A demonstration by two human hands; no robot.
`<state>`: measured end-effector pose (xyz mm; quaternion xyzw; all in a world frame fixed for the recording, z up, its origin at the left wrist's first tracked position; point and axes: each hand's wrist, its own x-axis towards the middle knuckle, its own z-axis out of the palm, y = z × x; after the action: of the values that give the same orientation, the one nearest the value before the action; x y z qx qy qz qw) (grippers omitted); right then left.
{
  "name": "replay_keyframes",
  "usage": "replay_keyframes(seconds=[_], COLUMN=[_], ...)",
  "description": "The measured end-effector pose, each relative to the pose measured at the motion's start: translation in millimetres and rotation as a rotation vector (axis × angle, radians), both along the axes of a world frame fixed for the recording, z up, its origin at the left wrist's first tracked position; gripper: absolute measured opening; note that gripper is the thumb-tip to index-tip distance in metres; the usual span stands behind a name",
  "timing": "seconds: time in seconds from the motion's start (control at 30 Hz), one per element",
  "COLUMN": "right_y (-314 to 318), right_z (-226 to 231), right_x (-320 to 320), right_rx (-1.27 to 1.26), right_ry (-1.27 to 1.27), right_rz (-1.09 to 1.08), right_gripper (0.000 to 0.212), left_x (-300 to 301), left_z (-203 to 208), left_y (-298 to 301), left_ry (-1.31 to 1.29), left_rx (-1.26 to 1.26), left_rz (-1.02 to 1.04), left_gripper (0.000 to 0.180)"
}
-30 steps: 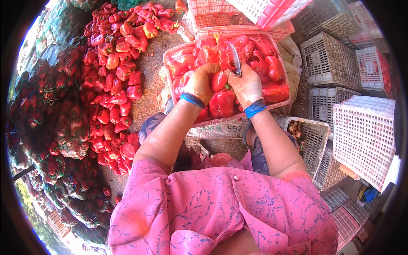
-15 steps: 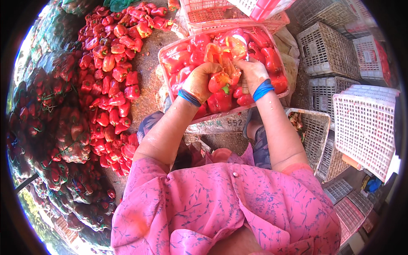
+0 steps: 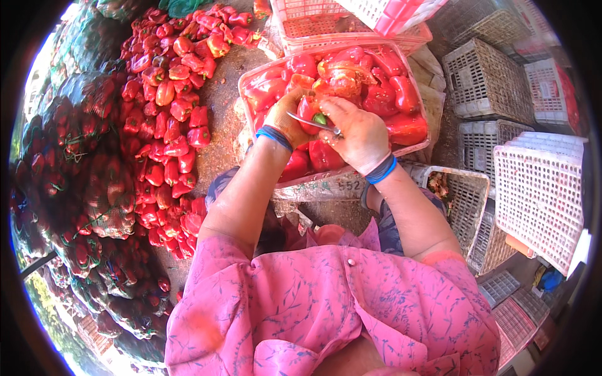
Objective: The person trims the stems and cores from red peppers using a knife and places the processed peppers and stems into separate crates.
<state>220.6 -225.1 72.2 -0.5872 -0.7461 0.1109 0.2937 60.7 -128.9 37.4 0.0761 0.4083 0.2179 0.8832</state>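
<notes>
My left hand [image 3: 285, 122], closed and wet with pulp, grips a red bell pepper [image 3: 306, 108] with a green stem. In my closed right hand [image 3: 365, 136] is a small knife [image 3: 301, 120], its blade crossing in front of that pepper toward my left hand. The right fingertips are close to the stem; whether they also touch the pepper I cannot tell. Both hands are over the near part of a pink crate [image 3: 342, 175] full of red peppers. A split-open pepper [image 3: 346, 76] with orange flesh lies on top of the pile, just beyond my hands.
Loose red peppers [image 3: 179, 106] cover the ground at left, beside stacked net sacks [image 3: 88, 156] of peppers. Another pink crate [image 3: 351, 24] stands behind. Slatted crates [image 3: 486, 78] crowd the right side, and a pale crate [image 3: 467, 194] with scraps sits by my right forearm.
The torn-open pepper has left my hands and lies on the pile. My right hand has turned over and come nearer, bringing the knife blade across the pepper in my left hand.
</notes>
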Motion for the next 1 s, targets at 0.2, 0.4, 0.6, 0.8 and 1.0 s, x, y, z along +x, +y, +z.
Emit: replay_keyframes(seconds=[0.2, 0.4, 0.6, 0.8, 1.0], right_y=[2, 1, 11, 26, 24], right_z=[-14, -32, -40, -63, -47], right_x=[-9, -22, -27, -19, -1], right_rx=[0.031, -0.038, -0.035, -0.299, -0.424], right_ry=[-0.020, 0.216, 0.482, 0.822, 0.974], right_rz=[-0.061, -0.272, -0.379, -0.620, -0.533], right_gripper=[0.048, 0.040, 0.026, 0.028, 0.022], left_x=[-13, 5, 16, 27, 26], left_z=[-52, -43, -33, -19, -39], left_y=[5, -4, -7, -12, -17], left_ry=[-0.277, -0.062, -0.250, -0.020, 0.169], left_rx=[0.139, 0.491, 0.146, 0.156, 0.875], left_rz=[-0.160, -0.173, 0.144, 0.163, 0.048], left_gripper=[0.037, 0.030, 0.030, 0.025, 0.022])
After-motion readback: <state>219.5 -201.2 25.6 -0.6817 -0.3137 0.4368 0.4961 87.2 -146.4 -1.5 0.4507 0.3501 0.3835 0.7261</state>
